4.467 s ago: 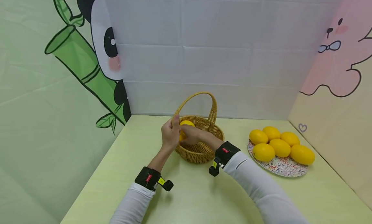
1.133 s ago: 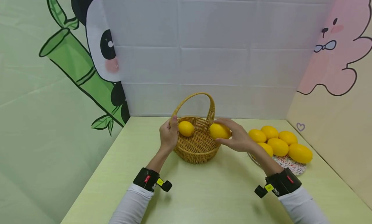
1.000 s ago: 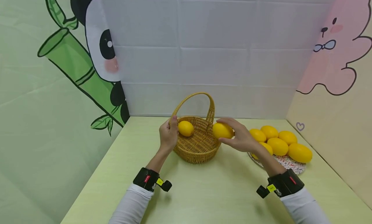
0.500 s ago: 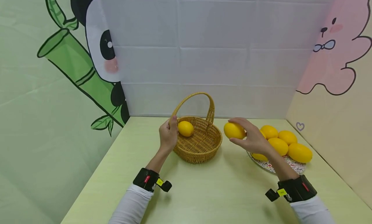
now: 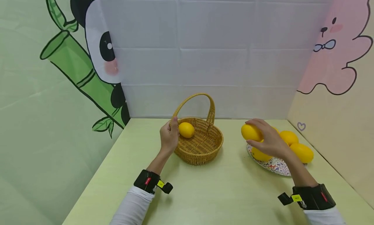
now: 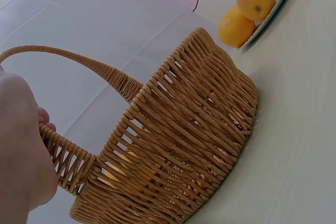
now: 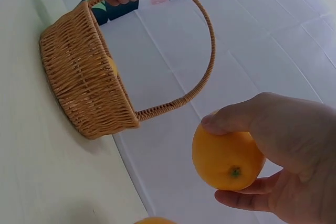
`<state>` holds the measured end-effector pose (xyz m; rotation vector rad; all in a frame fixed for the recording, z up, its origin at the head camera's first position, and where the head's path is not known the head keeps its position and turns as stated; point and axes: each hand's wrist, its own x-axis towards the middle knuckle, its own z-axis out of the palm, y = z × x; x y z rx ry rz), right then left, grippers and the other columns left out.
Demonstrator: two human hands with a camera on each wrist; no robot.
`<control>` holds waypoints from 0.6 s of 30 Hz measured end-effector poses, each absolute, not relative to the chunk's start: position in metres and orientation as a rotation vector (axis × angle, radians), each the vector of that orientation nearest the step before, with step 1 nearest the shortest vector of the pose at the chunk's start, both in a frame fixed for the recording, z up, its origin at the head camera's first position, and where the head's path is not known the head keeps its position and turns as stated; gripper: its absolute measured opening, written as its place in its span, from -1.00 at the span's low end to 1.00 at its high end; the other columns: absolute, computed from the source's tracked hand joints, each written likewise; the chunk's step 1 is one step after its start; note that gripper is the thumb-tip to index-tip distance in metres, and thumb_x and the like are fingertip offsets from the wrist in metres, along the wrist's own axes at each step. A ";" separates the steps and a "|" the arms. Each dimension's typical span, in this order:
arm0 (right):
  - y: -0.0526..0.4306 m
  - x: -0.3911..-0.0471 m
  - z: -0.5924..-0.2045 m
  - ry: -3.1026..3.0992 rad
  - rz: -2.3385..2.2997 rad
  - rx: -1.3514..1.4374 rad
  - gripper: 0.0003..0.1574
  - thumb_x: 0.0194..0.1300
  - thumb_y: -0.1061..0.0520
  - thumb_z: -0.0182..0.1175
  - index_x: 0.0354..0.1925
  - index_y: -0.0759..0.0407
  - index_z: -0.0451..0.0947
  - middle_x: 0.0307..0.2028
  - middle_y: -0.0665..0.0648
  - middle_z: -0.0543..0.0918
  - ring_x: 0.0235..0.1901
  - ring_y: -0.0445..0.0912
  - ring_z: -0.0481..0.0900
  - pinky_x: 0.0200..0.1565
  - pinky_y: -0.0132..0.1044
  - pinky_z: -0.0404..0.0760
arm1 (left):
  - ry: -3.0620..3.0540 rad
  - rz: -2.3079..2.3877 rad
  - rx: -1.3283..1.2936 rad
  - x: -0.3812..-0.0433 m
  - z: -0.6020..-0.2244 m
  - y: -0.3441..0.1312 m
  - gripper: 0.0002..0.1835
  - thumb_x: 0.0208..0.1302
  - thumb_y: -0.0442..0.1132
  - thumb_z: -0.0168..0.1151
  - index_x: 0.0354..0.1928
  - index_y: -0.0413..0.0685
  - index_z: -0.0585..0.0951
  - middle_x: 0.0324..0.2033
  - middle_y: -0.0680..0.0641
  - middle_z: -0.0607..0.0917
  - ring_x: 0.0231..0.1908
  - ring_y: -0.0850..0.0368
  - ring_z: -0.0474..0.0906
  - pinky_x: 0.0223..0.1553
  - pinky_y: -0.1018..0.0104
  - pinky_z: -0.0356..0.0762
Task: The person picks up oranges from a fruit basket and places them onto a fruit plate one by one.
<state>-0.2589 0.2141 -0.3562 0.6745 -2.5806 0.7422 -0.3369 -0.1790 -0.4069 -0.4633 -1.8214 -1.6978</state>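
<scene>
In the head view my left hand grips the base of the handle of a round wicker basket. One yellow lemon lies inside the basket on the left, partly behind that hand. My right hand pinches another lemon between thumb and fingers, above the left edge of a speckled plate. The right wrist view shows this held lemon with a green stem end, the thumb on top and fingers below. Several lemons lie on the plate, some hidden by my right hand.
The basket and plate stand on a pale table, with a gap between them. A white backdrop closes the back. Printed panels with a panda and a pink animal flank the sides.
My right hand, earlier inside the basket, has lifted a lemon out and carried it right to above the plate. The left hand keeps its grip on the handle; the basket has stayed put.
</scene>
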 end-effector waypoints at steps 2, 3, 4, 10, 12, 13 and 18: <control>0.221 -0.255 -0.358 -2.590 0.735 0.664 -0.13 0.17 0.18 0.51 0.40 0.08 0.40 0.36 0.15 0.40 0.06 0.08 0.52 0.00 0.19 0.64 | -1.818 -1.702 -0.461 -0.336 -0.407 -0.179 -0.41 0.63 0.06 -0.01 -0.64 -0.05 0.31 -0.82 0.09 0.30 -0.82 0.21 0.21 -0.81 0.48 0.13; 0.224 -0.253 -0.359 -2.592 0.727 0.657 -0.13 0.17 0.18 0.51 0.40 0.09 0.41 0.36 0.17 0.40 0.05 0.10 0.52 -0.01 0.21 0.64 | -1.817 -1.704 -0.459 -0.335 -0.407 -0.179 -0.41 0.64 0.04 -0.01 -0.64 -0.06 0.30 -0.82 0.09 0.29 -0.82 0.21 0.20 -0.81 0.49 0.13; 0.228 -0.250 -0.360 -2.595 0.724 0.647 -0.14 0.17 0.19 0.51 0.39 0.10 0.41 0.35 0.19 0.40 0.05 0.11 0.52 -0.01 0.21 0.63 | -1.817 -1.707 -0.462 -0.335 -0.407 -0.179 -0.41 0.64 0.03 -0.01 -0.64 -0.07 0.30 -0.82 0.09 0.29 -0.82 0.21 0.20 -0.81 0.49 0.13; 0.253 -0.232 -0.365 -2.628 0.691 0.588 -0.14 0.21 0.18 0.50 0.41 0.17 0.39 0.36 0.28 0.37 0.04 0.17 0.52 -0.06 0.21 0.65 | -1.830 -1.703 -0.462 -0.336 -0.407 -0.178 -0.41 0.64 0.06 -0.02 -0.64 -0.04 0.29 -0.83 0.09 0.28 -0.82 0.21 0.19 -0.81 0.49 0.13; 0.262 -0.228 -0.366 -2.630 0.658 0.584 -0.14 0.21 0.16 0.50 0.40 0.21 0.39 0.34 0.31 0.37 0.00 0.18 0.52 -0.10 0.19 0.65 | -1.835 -1.704 -0.462 -0.335 -0.406 -0.178 -0.40 0.63 0.09 -0.03 -0.64 -0.02 0.29 -0.83 0.09 0.28 -0.82 0.20 0.19 -0.81 0.49 0.13; 0.266 -0.226 -0.367 -2.631 0.640 0.584 -0.14 0.20 0.16 0.50 0.39 0.23 0.39 0.33 0.32 0.38 -0.01 0.17 0.52 -0.12 0.18 0.65 | -1.836 -1.704 -0.464 -0.335 -0.406 -0.178 -0.39 0.63 0.11 -0.03 -0.64 -0.01 0.30 -0.83 0.09 0.28 -0.82 0.20 0.19 -0.81 0.49 0.13; 0.284 -0.218 -0.371 -2.640 0.553 0.599 -0.16 0.15 0.21 0.51 0.34 0.34 0.42 0.25 0.38 0.42 -0.05 0.17 0.51 -0.14 0.17 0.63 | -1.841 -1.704 -0.451 -0.336 -0.406 -0.179 -0.40 0.63 0.11 -0.04 -0.64 0.00 0.30 -0.82 0.10 0.30 -0.81 0.20 0.20 -0.80 0.48 0.15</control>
